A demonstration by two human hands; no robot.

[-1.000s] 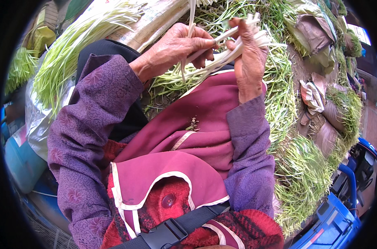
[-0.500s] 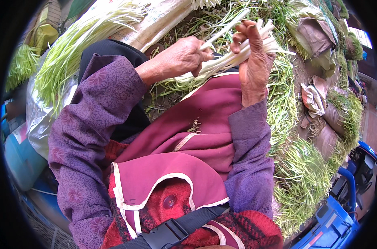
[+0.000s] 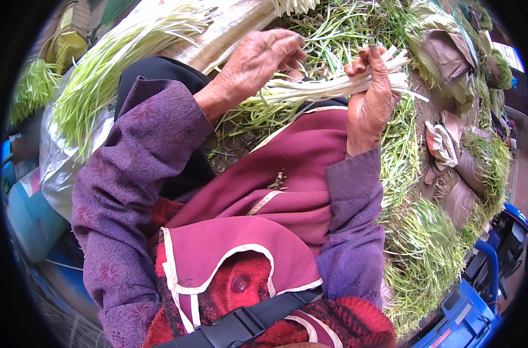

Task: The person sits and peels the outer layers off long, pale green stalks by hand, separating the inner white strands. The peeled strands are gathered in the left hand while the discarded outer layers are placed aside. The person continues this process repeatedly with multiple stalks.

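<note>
My right hand (image 3: 371, 95) is closed around a bunch of slender white-stemmed green shoots (image 3: 325, 88). Their white ends jut out past its fingers, and the leafy ends trail left across my lap. Left of it, a little above the bunch, my left hand (image 3: 255, 65) has loosely bent fingers, somewhat apart, with no stalk visible in them. Under and beyond both hands lies a spread of loose green leaves and stalks (image 3: 357, 26). A maroon apron (image 3: 298, 151) covers my lap, with a few plant scraps on it.
A large pile of cleaned shoots (image 3: 116, 75) rests on a pale sack (image 3: 235, 35) at the far left. Trimmed leaves (image 3: 420, 255) heap up on the right, near crumpled bags (image 3: 447, 52). A teal container (image 3: 34, 214) stands left; a blue vehicle (image 3: 461, 313) is at lower right.
The stalk that my left hand held is no longer seen in it, and that hand has risen slightly. My right hand has moved right and down, its fingers now closer around the bunch.
</note>
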